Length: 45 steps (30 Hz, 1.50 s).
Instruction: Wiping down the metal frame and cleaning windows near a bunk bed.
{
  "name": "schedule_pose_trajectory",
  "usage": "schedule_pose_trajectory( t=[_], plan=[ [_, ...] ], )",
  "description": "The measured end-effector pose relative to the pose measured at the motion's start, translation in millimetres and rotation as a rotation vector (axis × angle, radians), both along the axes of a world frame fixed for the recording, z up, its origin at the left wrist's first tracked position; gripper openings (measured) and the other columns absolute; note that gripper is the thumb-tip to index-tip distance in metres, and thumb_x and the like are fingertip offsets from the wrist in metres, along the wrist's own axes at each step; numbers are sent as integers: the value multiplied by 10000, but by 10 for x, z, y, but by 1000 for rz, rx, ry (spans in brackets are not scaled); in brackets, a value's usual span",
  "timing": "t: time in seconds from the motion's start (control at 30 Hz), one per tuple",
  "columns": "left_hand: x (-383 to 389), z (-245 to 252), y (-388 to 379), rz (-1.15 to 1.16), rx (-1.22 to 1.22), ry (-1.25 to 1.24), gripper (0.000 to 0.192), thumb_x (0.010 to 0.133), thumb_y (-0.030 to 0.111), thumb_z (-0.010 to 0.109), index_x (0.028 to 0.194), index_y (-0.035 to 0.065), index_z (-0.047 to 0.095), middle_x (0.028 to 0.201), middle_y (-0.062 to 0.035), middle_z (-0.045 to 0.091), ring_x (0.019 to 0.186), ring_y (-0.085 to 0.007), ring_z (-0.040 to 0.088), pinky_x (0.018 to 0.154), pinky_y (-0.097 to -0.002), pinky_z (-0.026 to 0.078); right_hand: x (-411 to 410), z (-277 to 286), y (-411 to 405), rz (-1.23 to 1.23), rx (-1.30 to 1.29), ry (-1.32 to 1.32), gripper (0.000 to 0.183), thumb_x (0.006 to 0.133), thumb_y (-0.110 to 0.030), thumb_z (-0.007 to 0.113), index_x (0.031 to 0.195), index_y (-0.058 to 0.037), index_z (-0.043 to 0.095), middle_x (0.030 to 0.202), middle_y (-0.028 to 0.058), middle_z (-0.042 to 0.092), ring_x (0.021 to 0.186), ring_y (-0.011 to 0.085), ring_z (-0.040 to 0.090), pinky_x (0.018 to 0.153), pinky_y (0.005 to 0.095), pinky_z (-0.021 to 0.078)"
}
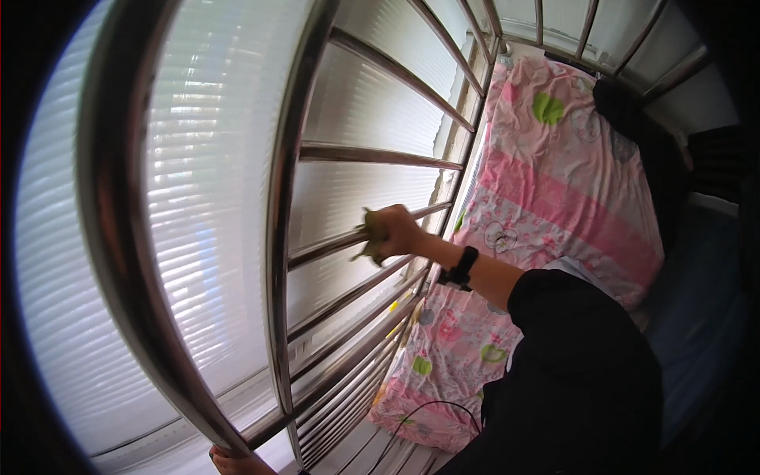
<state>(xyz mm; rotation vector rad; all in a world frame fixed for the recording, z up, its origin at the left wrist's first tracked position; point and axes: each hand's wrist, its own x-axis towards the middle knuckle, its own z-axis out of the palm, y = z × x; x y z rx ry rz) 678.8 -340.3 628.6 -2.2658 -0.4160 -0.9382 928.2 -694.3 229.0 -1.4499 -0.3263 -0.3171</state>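
My right hand (401, 230) grips a green cloth (373, 238) wrapped at least partly around a metal bar (323, 251) of a window guard or bed frame. A black band (465, 267), likely a watch, is on that wrist. Low in the view, my left hand (236, 463) is closed around the bottom of a thick, shiny metal rail (113, 196). Much of this hand is cut off by the picture's lower edge. Between the two hands stands a metal upright (285, 196) that the thinner bars join.
Behind the bars are ribbed translucent panes (208, 148). A bed with a pink patterned sheet (558, 172) lies to the right, dark fabric (641, 136) along its far side. A thin black cable (436, 402) curves over the sheet's near end. More metal bars (588, 28) stand at the back.
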Motion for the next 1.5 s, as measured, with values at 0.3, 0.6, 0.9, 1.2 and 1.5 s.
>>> schedule_pose_trajectory(
  t=[0.3, 0.6, 0.9, 1.2, 1.5],
  plan=[
    [263, -99, -555, -309, -320, -172, 346, 750, 258, 595, 544, -2, 498, 519, -91, 507, 392, -189, 437, 359, -342, 332, -33, -2483, -87, 160, -93, 505, 218, 653, -202, 669, 758, -33, 580, 695, 177, 578, 696, 318, 588, 624, 397, 460],
    [-44, -37, -1, -149, -245, -250, 297, 833, 198, 415, 728, -17, 591, 655, -94, 561, 631, -227, 514, 603, -341, 424, -287, -1201, -57, 26, -9, 482, 271, 750, -41, 578, 1019, -24, 546, 839, 145, 608, 756, 241, 603, 675, 328, 485],
    [37, -163, -205, -444, -313, -441, 362, 951, 267, 371, 1013, -28, 572, 977, -134, 596, 892, -226, 581, 673, -300, 529, -688, 1846, -1084, -39, 482, 70, 286, 811, 5, 467, 1089, 30, 531, 1005, 95, 613, 859, 158, 592, 747, 264, 485],
    [236, -758, -786, -650, 157, -601, 284, 902, 289, 392, 906, 40, 530, 929, -131, 501, 901, -267, 453, 792, -410, 359, -575, 2293, 475, -99, -464, -655, 342, 556, -143, 639, 885, -92, 562, 863, 142, 525, 872, 307, 495, 873, 477, 345],
    [1187, -1192, -1839, -822, -431, 1, 204, 762, 97, 487, 935, 14, 557, 917, -144, 544, 862, -312, 514, 773, -405, 390, -294, 2052, 450, -13, -703, -987, 262, 692, -322, 629, 828, -106, 569, 771, 89, 557, 773, 238, 536, 741, 379, 419]
  ],
)
